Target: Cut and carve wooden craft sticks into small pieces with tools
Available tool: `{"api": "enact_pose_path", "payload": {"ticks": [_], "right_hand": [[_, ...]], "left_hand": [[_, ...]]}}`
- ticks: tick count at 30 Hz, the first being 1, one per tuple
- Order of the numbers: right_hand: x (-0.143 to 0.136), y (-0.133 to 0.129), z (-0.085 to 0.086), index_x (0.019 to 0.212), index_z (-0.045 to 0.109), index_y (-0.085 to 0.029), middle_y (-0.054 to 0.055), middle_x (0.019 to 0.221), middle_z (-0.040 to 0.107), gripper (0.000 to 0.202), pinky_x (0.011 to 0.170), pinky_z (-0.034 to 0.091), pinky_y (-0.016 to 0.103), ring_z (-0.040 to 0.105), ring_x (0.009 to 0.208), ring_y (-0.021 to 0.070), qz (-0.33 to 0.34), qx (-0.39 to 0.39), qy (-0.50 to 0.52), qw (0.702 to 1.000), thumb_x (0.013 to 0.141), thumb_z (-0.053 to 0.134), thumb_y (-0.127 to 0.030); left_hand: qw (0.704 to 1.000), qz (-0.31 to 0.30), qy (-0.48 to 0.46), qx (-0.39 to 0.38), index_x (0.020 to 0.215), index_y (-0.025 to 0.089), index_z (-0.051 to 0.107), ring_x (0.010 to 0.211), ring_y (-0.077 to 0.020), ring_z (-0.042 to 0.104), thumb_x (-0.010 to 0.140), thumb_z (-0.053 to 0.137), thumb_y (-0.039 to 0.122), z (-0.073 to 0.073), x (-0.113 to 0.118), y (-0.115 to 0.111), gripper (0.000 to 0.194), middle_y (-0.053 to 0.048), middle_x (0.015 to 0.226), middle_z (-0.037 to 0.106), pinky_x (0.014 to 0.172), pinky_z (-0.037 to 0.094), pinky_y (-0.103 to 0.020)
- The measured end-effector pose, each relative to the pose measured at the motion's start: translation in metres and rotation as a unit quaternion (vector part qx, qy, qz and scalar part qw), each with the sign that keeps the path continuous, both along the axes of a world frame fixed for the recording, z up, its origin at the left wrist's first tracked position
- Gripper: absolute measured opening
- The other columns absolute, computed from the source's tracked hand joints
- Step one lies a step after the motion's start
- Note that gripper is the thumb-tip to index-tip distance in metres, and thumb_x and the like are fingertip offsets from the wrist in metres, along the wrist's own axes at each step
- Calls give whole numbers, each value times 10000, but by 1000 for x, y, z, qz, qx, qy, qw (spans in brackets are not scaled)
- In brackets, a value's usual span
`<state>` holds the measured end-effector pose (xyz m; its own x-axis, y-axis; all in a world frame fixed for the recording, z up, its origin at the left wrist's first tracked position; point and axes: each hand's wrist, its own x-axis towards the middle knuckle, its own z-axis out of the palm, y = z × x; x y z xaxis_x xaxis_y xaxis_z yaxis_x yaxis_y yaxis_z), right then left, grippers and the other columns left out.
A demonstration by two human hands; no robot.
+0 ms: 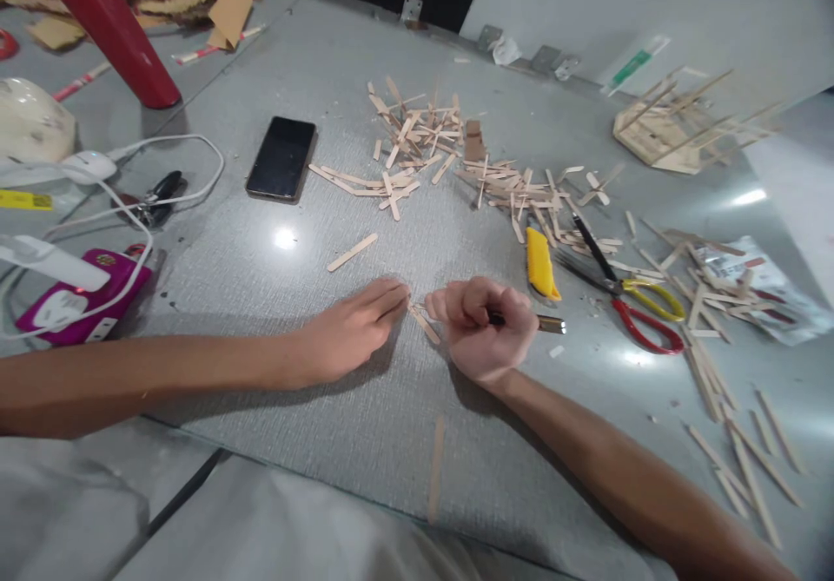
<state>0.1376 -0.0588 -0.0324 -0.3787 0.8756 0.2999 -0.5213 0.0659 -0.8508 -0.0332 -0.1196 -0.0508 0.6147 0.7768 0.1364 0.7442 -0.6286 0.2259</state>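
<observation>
The phone [281, 160] lies at ten to eleven o'clock from the small stick [426, 326]. At nine, the left hand [348, 333] pinches, fingertips closed at the stick's upper end. At three, the right hand's [486, 325] fingers curl around a tool [552, 324]. The cutter [540, 261] sits at two, the scissors [616, 288] near three.

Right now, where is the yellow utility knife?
In the head view, the yellow utility knife lies right of centre, between the right hand and the scissors.
</observation>
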Motion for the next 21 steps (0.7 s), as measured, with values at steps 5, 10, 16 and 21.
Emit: {"api": "enact_pose_path", "payload": {"ticks": [5,10,16,21], "right_hand": [[-2,-2,-5,507,205,-220,-81,452,137,567,442,184,265,123,404,73,-29,-26,-11,999,912,516,-468],[1,-4,-14,515,200,-234,-72,462,145,555,443,164,284,135,404,85,-14,25,-55,998,990,395,-444],[6,-5,-17,495,238,-237,-55,460,191,554,446,175,302,190,400,106,15,138,-87,986,1016,329,-402],[6,-6,-15,451,299,-235,-30,437,301,590,476,263,322,284,416,127,92,200,-116,968,987,384,-465]], "left_hand": [[999,19,47,21,1421,-19,461,1500,-323,305,934,475,81,5,0,-1,497,-234,1519,463,1222,317,-465],[997,19,64,41,1428,0,474,1492,-329,320,933,515,98,6,2,-1,507,-217,1497,500,1223,315,-460],[993,17,89,79,1383,-8,530,1471,-365,353,967,488,110,8,3,-1,434,-228,1449,545,1203,330,-527],[992,9,83,92,1384,10,539,1452,-362,389,988,470,116,7,1,-1,416,-217,1436,562,1184,350,-525]]}}
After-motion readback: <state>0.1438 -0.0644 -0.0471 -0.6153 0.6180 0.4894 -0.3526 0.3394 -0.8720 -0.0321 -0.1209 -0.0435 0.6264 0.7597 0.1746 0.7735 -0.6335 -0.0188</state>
